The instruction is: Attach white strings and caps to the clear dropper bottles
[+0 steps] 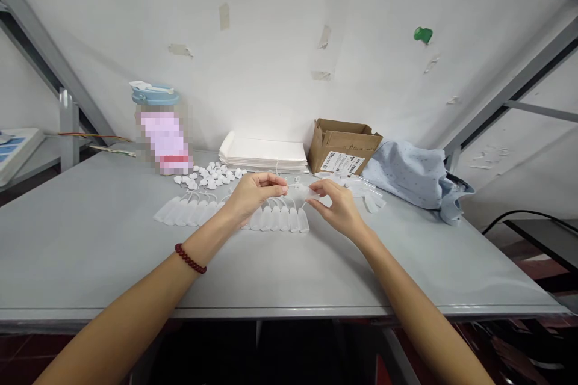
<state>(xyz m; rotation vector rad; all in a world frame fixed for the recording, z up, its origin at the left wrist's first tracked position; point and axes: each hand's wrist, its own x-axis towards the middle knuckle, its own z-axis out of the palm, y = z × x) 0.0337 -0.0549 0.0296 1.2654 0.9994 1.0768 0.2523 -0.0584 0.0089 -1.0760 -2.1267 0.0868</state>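
Observation:
My left hand [255, 192] and my right hand [336, 207] meet above the middle of the grey table [90, 252], both pinched on one small clear plastic tube [301, 191] held between them. A thin white string rises from the left fingertips. Below the hands lies a row of several clear tubes [275, 218], and another row [185, 210] lies to the left. A pile of small white caps [210, 175] sits behind the left row. More clear tubes [361, 189] lie behind my right hand.
A stack of white sheets [264, 153] and an open cardboard box [343, 144] stand at the table's back edge by the wall. A blue-lidded jug [158, 126] is back left. Light blue cloth [415, 177] lies at the right. A black cable [519, 216] runs off right.

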